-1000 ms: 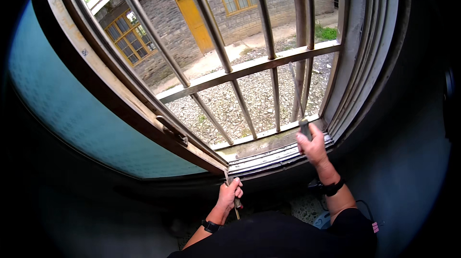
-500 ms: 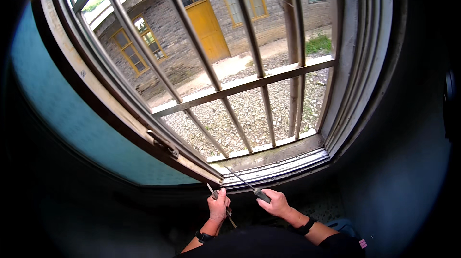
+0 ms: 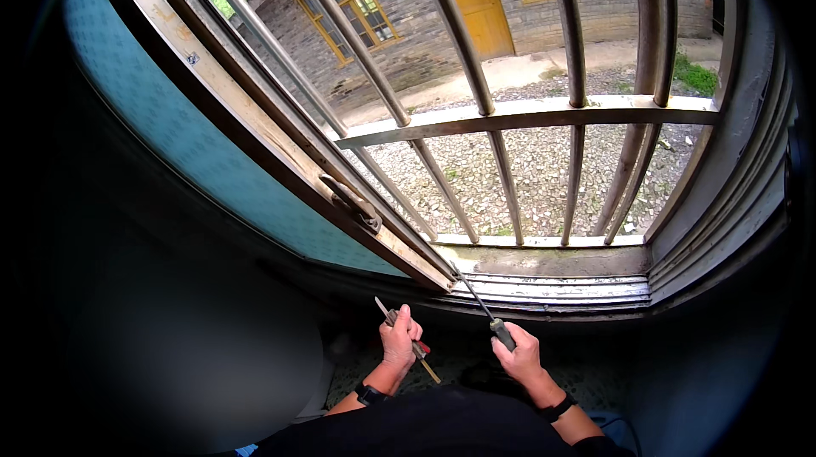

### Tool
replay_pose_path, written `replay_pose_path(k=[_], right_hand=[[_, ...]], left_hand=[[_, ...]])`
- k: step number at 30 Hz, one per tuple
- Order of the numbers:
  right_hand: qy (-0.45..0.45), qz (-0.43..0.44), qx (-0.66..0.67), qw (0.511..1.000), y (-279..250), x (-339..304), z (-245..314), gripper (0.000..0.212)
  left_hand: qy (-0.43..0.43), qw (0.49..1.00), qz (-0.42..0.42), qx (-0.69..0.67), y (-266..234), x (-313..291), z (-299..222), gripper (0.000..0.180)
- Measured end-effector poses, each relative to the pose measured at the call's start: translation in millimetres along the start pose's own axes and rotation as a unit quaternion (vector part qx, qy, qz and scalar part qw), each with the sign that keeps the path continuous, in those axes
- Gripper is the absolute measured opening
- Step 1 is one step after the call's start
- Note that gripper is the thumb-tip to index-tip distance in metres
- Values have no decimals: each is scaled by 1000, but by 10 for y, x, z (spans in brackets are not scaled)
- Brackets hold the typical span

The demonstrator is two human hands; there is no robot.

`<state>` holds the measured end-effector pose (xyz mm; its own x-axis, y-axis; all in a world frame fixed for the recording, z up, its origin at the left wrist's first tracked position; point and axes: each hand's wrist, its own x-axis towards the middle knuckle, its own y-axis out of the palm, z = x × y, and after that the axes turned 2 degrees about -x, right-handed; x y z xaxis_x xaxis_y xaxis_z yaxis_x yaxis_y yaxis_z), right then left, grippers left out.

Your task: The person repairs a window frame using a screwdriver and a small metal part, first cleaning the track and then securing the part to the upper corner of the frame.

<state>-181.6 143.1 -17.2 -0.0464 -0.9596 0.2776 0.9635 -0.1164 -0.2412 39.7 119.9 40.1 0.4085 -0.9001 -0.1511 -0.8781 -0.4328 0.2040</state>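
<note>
While my right hand grips the dark, rounded handle of a long-shafted metal screwdriver, my left hand is closed around a slim tool with a pale, flat tip and a yellowish tail end. Something red shows beside my left fingers; I cannot tell whether it belongs to that tool. The screwdriver angles up and away to the lower corner of a brown-edged, worn pale window sash, though I cannot make out whether its point touches. It looks light and stiff, best held by the thick handle, as the bare shaft is likely smooth and slick. The left-hand tool seems light too, thin enough to flex, and is surest gripped at its middle. The sash appears heavy and rigid; its frame or its dark metal latch offers a safer hold than the blue-green patterned pane, probably breakable. Right of the sash runs a whitish, grooved sill track, and beyond stand round metal bars, grey gravel and a brick building with a yellow door.
</note>
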Motion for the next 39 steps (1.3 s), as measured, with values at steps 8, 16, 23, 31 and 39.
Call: replay_pose_path(k=[8,16,23,31,39], right_hand=[[-63,13,29,997,6,482,253,34],[-158,-5,63,985,34,1239,854,47],[-104,26,120,987,113,1334,776,45],[-165,-1,75,983,149,1535,953,38],[-170,-46,-120,977,96,1536,939,43]], left_hand=[[-27,998,-43,-28,-59,-3,101,43],[-15,997,-59,-51,-51,2,93,42],[-7,996,-68,-61,-163,-41,56,43],[-8,996,-63,-61,-156,-63,33,44],[-19,997,-65,-38,-221,-96,36,44]])
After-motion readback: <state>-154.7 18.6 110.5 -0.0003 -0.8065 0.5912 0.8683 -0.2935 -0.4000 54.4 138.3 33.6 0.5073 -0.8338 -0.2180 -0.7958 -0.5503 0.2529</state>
